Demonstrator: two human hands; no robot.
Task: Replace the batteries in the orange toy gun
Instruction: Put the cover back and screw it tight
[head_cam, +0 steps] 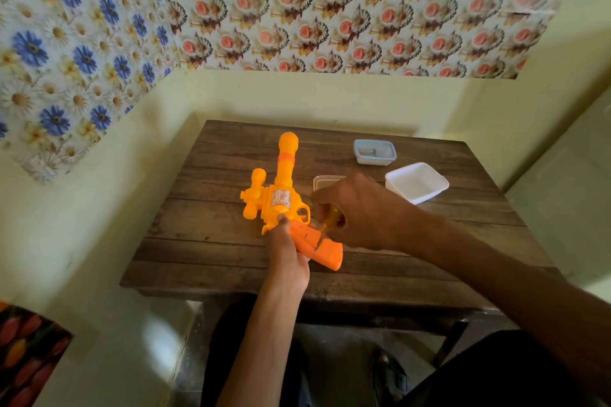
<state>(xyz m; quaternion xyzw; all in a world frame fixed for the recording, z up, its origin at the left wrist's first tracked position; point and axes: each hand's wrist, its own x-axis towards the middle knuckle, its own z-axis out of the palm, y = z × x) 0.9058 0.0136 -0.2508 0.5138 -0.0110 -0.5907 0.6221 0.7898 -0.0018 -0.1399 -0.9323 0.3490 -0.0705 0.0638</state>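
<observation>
The orange toy gun (281, 198) lies flat on the wooden table (205, 251), barrel pointing away from me and its darker orange grip (322, 249) toward me. My left hand (287, 256) clamps the gun where the grip meets the body. My right hand (358, 210) holds a small yellow-handled screwdriver (330, 220), tilted, with its tip on a screw in the grip's side. No batteries are visible.
Behind my right hand sits a small clear container (325, 181), partly hidden. A blue-rimmed plastic box (374, 152) and an open white tub (416, 182) stand at the back right. The table stands in a corner, with walls behind it and to its left.
</observation>
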